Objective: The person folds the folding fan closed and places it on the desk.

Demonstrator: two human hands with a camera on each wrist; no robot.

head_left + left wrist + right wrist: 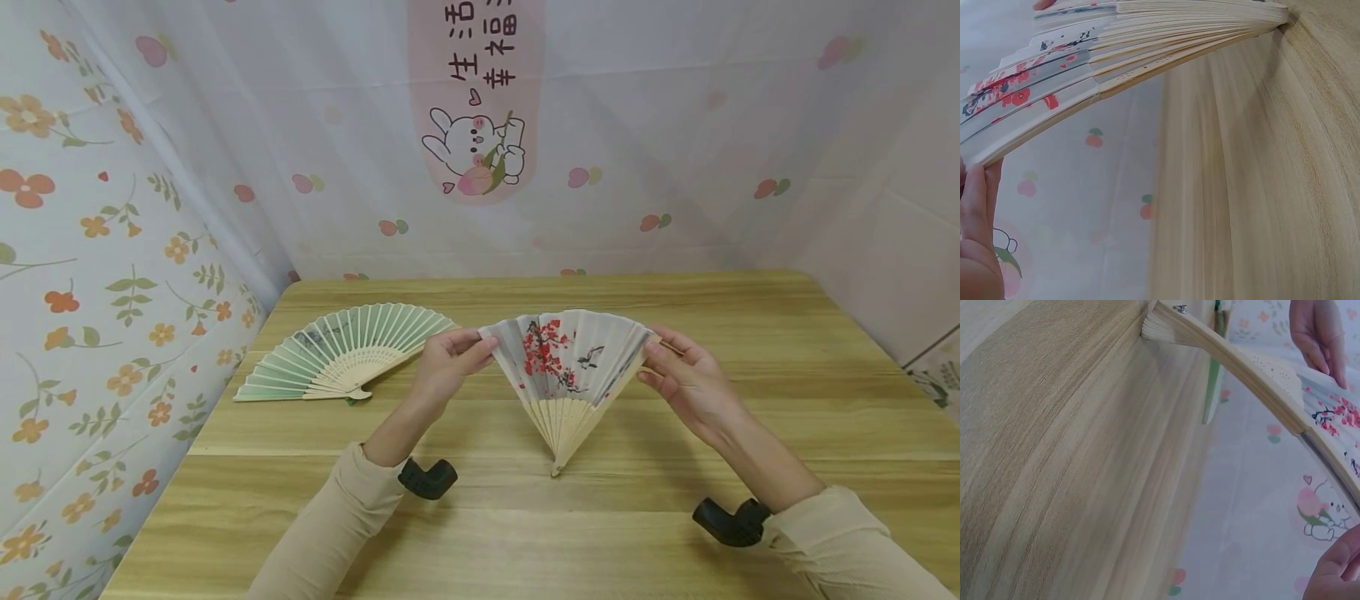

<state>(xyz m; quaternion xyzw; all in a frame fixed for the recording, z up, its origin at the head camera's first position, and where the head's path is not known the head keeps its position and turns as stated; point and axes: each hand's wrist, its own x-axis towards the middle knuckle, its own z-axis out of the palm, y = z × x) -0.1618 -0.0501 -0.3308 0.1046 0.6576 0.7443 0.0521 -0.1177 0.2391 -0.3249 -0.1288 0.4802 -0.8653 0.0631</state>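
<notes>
A white folding fan [573,358], printed with red blossoms and a small bird, is partly spread over the middle of the table. Its pale wooden ribs converge at a pivot that points toward the person. My left hand [448,362] pinches the fan's upper left edge between thumb and fingers. At the upper right edge, my right hand [686,379] pinches the other outer rib. The left wrist view shows the ribs of the white fan [1147,56] bunched closer on one side. In the right wrist view its pivot end is right at the wooden surface.
A green folding fan [352,346] lies spread at the table's back left, just beyond the left hand. The wooden table [570,550] backs onto a printed curtain [645,150], and a floral curtain [97,275] hangs on the left. Black wrist devices [427,479] sit on both wrists.
</notes>
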